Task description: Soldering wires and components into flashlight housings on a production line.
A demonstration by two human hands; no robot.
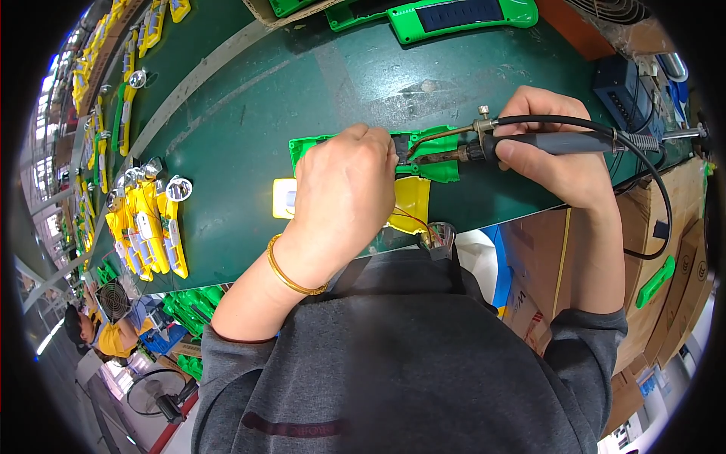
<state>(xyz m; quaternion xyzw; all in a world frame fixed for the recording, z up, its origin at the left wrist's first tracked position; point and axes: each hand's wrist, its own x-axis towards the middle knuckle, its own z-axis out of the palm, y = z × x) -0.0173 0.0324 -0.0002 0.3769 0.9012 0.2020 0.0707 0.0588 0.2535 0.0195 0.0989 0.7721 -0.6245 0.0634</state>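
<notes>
In my right hand (546, 145) is a soldering iron (556, 142) with a grey handle and a thin brass feed tube fixed alongside. Its tip and the tube's end meet inside a green plastic flashlight housing (446, 170) that lies open on the bench. My left hand (348, 178) is closed over the housing's left part, fingertips pinched by the iron's tip; what they grip is hidden beneath them. Under that hand lies a yellow flashlight half-shell (413, 204), with thin red wires running to a clear round lamp head (439, 236) at the bench's near edge.
Several yellow flashlight bodies with lamp heads (147, 219) are piled on the left of the green bench (249, 113). At the far edge lies a green housing with a dark panel (461, 15). A blue box-shaped unit (620, 87) and cardboard boxes (635, 219) stand at the right.
</notes>
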